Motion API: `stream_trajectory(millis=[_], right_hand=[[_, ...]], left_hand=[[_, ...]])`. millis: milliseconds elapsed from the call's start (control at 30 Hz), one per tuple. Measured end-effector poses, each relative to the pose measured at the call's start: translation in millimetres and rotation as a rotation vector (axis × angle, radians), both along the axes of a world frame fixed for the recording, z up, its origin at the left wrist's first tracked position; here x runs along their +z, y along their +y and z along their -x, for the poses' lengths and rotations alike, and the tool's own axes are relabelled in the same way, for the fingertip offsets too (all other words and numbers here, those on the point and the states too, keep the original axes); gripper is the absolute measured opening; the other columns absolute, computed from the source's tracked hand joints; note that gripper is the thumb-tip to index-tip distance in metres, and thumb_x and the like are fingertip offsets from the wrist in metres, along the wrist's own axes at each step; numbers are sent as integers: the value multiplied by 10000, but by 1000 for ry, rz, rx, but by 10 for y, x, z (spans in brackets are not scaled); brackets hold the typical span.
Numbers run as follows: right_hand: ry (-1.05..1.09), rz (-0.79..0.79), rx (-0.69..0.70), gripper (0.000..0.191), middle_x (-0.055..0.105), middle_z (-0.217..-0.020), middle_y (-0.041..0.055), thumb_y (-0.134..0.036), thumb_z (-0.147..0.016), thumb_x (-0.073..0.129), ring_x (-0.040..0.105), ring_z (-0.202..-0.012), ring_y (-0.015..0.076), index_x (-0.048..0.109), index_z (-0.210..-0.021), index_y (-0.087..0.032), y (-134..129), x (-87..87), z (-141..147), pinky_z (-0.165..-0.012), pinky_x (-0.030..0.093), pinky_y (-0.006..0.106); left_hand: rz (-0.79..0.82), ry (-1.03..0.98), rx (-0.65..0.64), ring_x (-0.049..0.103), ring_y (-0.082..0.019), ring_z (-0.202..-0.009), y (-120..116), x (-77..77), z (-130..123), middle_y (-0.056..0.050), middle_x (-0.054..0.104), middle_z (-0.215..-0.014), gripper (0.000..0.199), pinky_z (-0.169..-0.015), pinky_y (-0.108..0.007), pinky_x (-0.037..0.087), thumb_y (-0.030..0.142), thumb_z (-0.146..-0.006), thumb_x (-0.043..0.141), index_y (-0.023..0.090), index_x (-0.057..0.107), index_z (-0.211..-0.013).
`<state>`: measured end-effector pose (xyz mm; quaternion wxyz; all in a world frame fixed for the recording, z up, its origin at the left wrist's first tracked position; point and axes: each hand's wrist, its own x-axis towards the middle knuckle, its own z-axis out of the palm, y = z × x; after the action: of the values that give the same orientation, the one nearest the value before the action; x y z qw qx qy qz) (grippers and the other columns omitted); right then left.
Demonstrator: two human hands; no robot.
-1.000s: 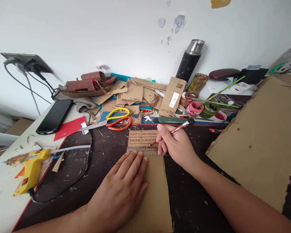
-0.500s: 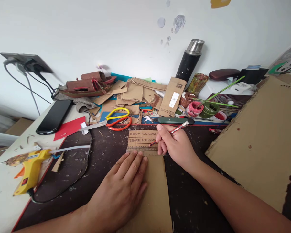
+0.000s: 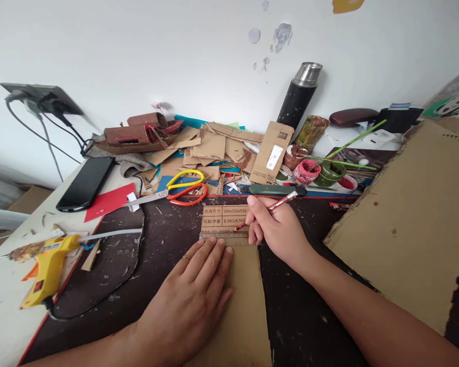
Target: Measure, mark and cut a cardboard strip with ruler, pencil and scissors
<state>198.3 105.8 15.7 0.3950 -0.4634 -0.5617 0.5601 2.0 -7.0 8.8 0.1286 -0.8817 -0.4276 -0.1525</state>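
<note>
Cardboard strip [image 3: 248,295], printed with a ruled table of characters and figures at its far end, lying flat on the dark mat [image 3: 110,255] in front of the person and running out of view at the near edge. A transparent ruler [image 3: 239,238] lies across the strip, just on the near side of the printed table. The left hand [image 3: 199,280] is spread flat, palm down, its fingers extended and close together; the fingertips press on the ruler and the palm covers part of the strip, with nothing gripped. The right hand [image 3: 275,229] is closed around a red-and-black pencil [image 3: 281,203], held slantwise between thumb and fingers, its point at the ruler's far edge; whether the point touches the card cannot be told. Beyond the strip lie a green-handled cutter [image 3: 273,190] and, to its left, scissors [image 3: 187,186] with one yellow and one orange handle loop. Behind these are cardboard scraps [image 3: 208,145] and a reddish-brown model boat [image 3: 133,133]. At far left, a yellow glue gun [image 3: 51,265] lies nearer the person than a black phone [image 3: 86,184]. At right, a large cardboard sheet [image 3: 409,219] stands tilted near open paint jars [image 3: 307,172], with a black flask [image 3: 298,97] leaning against the wall [image 3: 206,56]
</note>
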Motion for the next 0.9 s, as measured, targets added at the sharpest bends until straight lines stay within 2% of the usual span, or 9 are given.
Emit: stream_trajectory(millis=[900], right_hand=[[12, 5, -6, 666, 485, -420, -68, -860, -917, 635, 597, -386, 158, 610, -706, -229, -5, 19, 7, -439, 467, 250]], left_hand=[[9, 3, 4, 679, -299, -1311, -12, -14, 12, -144, 764, -1390, 461, -1154, -447, 492, 289, -1156, 378, 75, 708, -1398]])
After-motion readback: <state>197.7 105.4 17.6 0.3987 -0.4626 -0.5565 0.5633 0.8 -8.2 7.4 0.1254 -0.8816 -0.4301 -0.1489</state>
